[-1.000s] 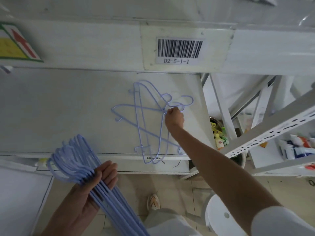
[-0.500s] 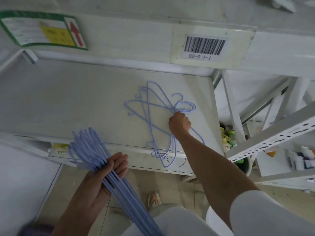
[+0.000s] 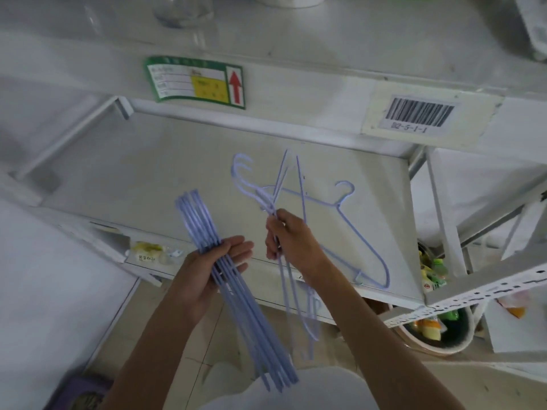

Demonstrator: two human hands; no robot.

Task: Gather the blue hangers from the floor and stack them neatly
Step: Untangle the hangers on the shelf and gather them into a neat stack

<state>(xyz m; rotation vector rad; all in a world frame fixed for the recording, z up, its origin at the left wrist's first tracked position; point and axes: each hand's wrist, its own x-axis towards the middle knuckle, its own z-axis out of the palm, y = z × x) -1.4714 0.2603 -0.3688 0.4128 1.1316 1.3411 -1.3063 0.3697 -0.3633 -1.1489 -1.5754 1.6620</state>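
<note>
Blue wire hangers in both hands, over front edge of white shelf [image 3: 148, 179]. Left hand [image 3: 211, 272] palm-up, fingers curled round a tidy bundle of hangers [image 3: 233, 288], edge-on, running from shelf level down toward lap. Right hand [image 3: 291, 242] just beside it, knuckles up, fingers pinched on a few loose hangers [image 3: 291, 294] near their necks, hooks fanned up-left, bodies dangling below shelf edge. One more hanger [image 3: 359, 232] lying flat on shelf, partly behind right wrist, hook pointing away. Green label w/ red arrow [image 3: 196, 82] and barcode sticker [image 3: 418, 113] on upper rail. Bin of bottles [image 3: 435, 329] at right, under perforated rack beam. Purple item bottom-left, blurred.
</note>
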